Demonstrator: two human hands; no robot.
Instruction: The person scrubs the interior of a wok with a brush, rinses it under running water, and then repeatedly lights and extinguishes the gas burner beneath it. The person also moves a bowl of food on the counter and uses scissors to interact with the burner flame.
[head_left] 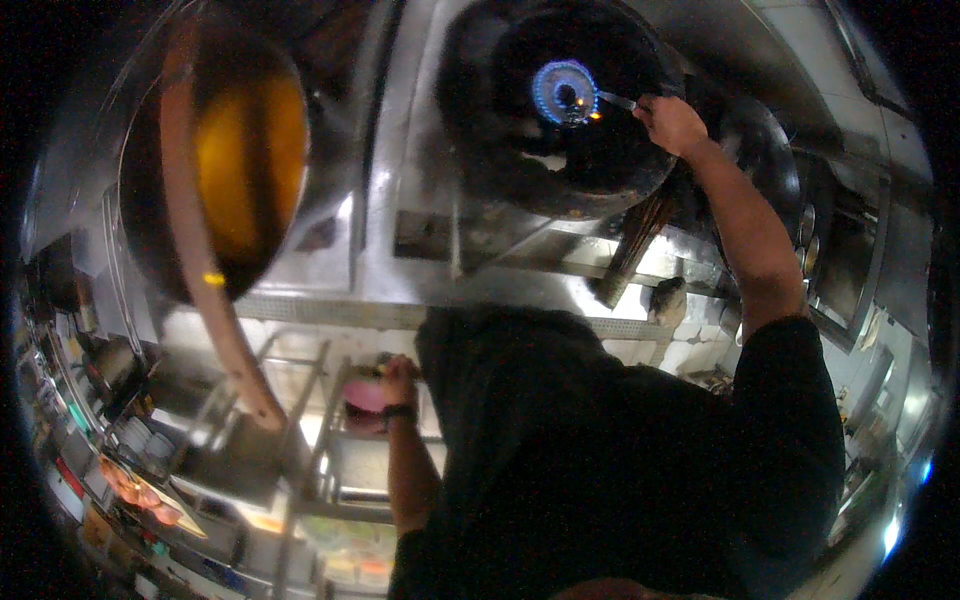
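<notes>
Head view: right hand [672, 125] closed tight on slim metal tool [617, 101], tip right at blue-flamed burner [566, 92]! Left hand [398, 378] low, fingers curled, just beside pink item [366, 396]; whether gripping anything, cannot tell.

A steel bench [490, 285] runs across the upper part of the room, its metal dull in places and streaked with white glare. A perforated strip [345, 313] follows its near edge, and below that shows a pale, stained floor [640, 350]. A tubular metal rack [240, 460] stands at lower left; beyond it, stacked pale dishes [145, 438] sit among blurred clutter. A greyish wall [912, 215] curves along the far right. The room is dim, with a bluish-white light [891, 535] glaring at lower right.
</notes>
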